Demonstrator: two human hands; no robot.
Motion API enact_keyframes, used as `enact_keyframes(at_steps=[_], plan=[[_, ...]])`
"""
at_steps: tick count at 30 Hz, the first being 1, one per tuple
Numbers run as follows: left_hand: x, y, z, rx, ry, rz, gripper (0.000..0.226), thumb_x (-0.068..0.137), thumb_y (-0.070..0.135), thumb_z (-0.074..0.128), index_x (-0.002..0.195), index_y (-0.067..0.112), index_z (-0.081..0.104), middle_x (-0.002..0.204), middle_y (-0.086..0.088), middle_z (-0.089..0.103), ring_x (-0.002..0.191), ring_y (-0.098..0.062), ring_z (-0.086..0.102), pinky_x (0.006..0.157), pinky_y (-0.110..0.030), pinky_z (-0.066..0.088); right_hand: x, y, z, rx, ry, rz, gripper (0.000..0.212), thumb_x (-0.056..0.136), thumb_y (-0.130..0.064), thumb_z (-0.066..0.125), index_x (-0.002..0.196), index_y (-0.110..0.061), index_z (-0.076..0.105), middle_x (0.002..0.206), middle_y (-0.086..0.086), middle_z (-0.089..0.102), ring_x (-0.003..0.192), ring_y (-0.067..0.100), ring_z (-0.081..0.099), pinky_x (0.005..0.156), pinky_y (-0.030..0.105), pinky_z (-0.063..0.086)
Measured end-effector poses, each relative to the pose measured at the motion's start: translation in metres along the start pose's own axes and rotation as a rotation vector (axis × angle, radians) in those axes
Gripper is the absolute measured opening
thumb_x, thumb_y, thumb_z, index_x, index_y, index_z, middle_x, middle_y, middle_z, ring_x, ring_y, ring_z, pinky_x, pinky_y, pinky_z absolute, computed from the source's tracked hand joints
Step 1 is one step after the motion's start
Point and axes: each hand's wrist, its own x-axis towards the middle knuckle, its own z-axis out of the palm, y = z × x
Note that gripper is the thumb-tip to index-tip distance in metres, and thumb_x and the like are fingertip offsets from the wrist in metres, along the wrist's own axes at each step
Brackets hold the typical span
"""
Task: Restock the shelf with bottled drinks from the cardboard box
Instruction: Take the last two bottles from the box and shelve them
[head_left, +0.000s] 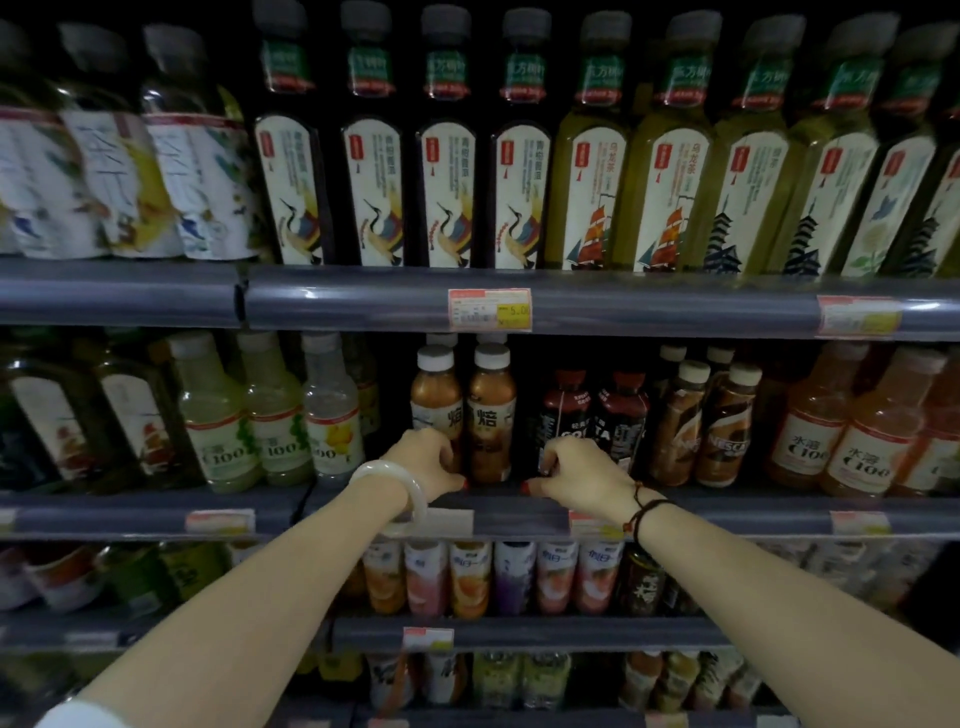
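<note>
coffee bottle (724, 426): NESCAFE | orange bottle (802, 415): C100 | price tag (490, 309): 5.00

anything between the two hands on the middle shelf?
Head view: one brown white-capped bottle stands between the left hand and right hand, with bare shelf edge below it.

A dark gap (hand-passable) lies between the milk-tea bottles (491, 415) and coffee bottles (566, 415).

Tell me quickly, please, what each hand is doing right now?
Left hand: curled on a brown bottle at its base.
Right hand: curled on a dark bottle; firm grip cannot be told.
</note>
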Motion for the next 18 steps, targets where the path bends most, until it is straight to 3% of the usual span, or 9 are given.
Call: enact_keyframes(at_steps=[3,5,9,11,14,18], plan=[[-0.003,-0.018,-0.014,-0.043,0.043,-0.005,0.030,0.078,0.025,0.074,0.099,0.006,0.064,0.093,-0.007,0.064,0.090,-0.024,0.064,0.084,-0.039,0.056,0.001,-0.022,0.013,0.045,0.041,0.001,0.035,0.083,-0.032,0.069,0.101,-0.005,0.057,0.082,0.007,0.060,0.073,0.021,0.058,0.062,0.030,0.044],[-0.002,-0.027,-0.019,-0.058,0.047,0.007,0.030,0.078,0.024,0.075,0.099,0.008,0.061,0.093,-0.006,0.063,0.088,-0.022,0.062,0.081,-0.035,0.055,0.001,-0.032,0.020,0.086,0.062,0.011,0.030,0.084,-0.028,0.068,0.098,-0.005,0.057,0.075,0.004,0.058,0.066,0.019,0.055,0.057,0.028,0.041],[0.001,-0.039,-0.025,-0.079,0.036,-0.001,0.056,0.074,0.024,0.079,0.121,0.005,0.055,0.112,-0.012,0.061,0.098,-0.025,0.060,0.078,-0.030,0.050,0.005,-0.042,0.027,0.130,0.089,0.048,0.021,0.084,-0.025,0.070,0.086,-0.011,0.054,0.068,-0.004,0.054,0.064,0.013,0.054,0.051,0.020,0.039],[0.005,-0.040,-0.025,-0.114,0.023,0.007,0.062,0.074,0.022,0.080,0.126,0.005,0.051,0.117,-0.013,0.060,0.102,-0.026,0.059,0.075,-0.026,0.045,0.011,-0.044,0.029,0.129,0.106,0.070,0.025,0.081,-0.027,0.072,0.090,-0.011,0.054,0.076,0.000,0.060,0.075,0.018,0.060,0.057,0.023,0.044],[0.014,-0.041,-0.022,-0.162,0.007,0.024,0.061,0.076,0.020,0.078,0.128,0.007,0.049,0.121,-0.012,0.061,0.104,-0.024,0.059,0.078,-0.026,0.047,0.025,-0.044,0.033,0.137,0.148,0.090,0.047,0.075,-0.032,0.075,0.111,-0.008,0.055,0.107,0.010,0.066,0.096,0.026,0.065,0.080,0.037,0.055],[0.027,-0.042,-0.016,-0.210,0.010,0.019,0.061,0.078,0.022,0.076,0.130,0.007,0.046,0.128,-0.011,0.058,0.115,-0.026,0.057,0.092,-0.030,0.047,0.039,-0.044,0.037,0.196,0.176,0.098,0.061,0.076,-0.029,0.076,0.123,-0.005,0.045,0.118,0.014,0.062,0.103,0.029,0.064,0.083,0.040,0.055]])
